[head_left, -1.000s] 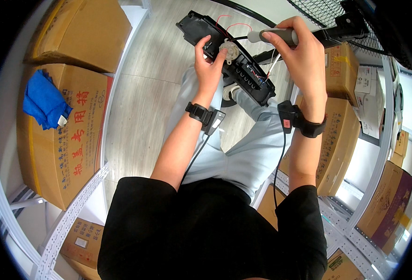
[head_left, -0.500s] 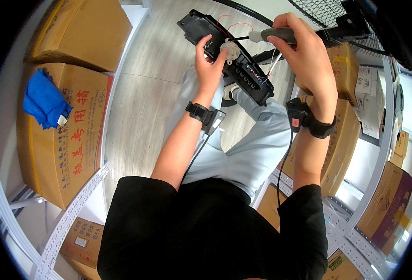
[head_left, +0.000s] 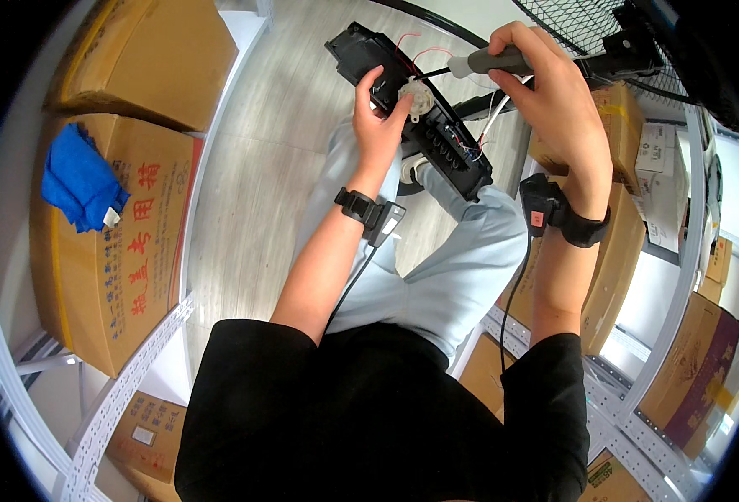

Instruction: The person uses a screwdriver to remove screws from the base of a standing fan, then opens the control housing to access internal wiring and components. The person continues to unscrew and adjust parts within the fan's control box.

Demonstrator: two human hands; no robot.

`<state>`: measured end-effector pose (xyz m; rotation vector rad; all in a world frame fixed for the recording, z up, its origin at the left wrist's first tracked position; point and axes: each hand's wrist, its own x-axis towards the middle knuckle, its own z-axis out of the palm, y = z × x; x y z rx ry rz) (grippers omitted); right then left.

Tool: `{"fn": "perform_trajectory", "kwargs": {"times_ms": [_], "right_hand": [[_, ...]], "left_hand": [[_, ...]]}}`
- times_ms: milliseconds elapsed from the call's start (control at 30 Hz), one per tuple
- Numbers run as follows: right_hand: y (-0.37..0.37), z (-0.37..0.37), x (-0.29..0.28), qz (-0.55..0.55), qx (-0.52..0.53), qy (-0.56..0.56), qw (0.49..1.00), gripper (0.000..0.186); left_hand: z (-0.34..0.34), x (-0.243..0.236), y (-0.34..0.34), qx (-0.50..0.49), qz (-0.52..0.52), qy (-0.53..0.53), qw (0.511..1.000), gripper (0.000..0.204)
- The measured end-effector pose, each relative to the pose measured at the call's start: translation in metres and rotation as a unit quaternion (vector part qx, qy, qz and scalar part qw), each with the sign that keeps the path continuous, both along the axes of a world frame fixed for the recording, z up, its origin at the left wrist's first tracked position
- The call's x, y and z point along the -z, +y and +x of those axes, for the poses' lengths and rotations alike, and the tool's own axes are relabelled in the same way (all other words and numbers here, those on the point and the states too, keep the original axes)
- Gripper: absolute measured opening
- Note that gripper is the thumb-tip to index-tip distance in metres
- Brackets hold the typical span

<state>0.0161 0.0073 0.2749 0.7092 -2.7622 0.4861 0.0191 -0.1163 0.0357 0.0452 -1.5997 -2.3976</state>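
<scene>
A long black plastic housing (head_left: 461,171) slants across the space above my knees, its lower end close to my right knee. My left hand (head_left: 378,125) grips its left side, with the thumb on a round whitish plastic part (head_left: 420,99) fixed midway along it. In my right hand (head_left: 549,92) is a screwdriver (head_left: 495,62) with a grey handle, held nearly level. Its dark shaft points left, with the tip at the upper edge of the round part; whether it sits in a screw is too small to tell. Thin red wires (head_left: 432,50) loop above the housing.
A cardboard box (head_left: 106,276) with a blue cloth (head_left: 81,180) on it stands on the left shelf. More boxes (head_left: 629,243) line the right shelf. A black wire mesh basket (head_left: 570,25) is at the upper right. Black wristbands with cables circle both my wrists.
The housing has shifted slightly right and down, with my left thumb still on the round part. My right hand and the screwdriver have moved a little to the right, the shaft tilting slightly more.
</scene>
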Motion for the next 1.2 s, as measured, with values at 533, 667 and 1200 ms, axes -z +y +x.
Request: {"fn": "perform_trajectory", "kwargs": {"times_ms": [533, 667, 1200], "right_hand": [[0.000, -0.004, 0.015, 0.066, 0.177, 0.026, 0.982, 0.025], [-0.003, -0.002, 0.013, 0.045, 0.124, 0.034, 0.991, 0.028], [-0.001, 0.003, 0.007, -0.021, 0.055, 0.040, 0.997, 0.020]], "left_hand": [[0.002, -0.005, 0.000, 0.010, -0.004, -0.016, 1.000, 0.060], [0.002, -0.005, -0.001, 0.010, -0.003, -0.020, 1.000, 0.061], [0.000, -0.002, 0.002, -0.025, 0.005, -0.002, 1.000, 0.057]]}}
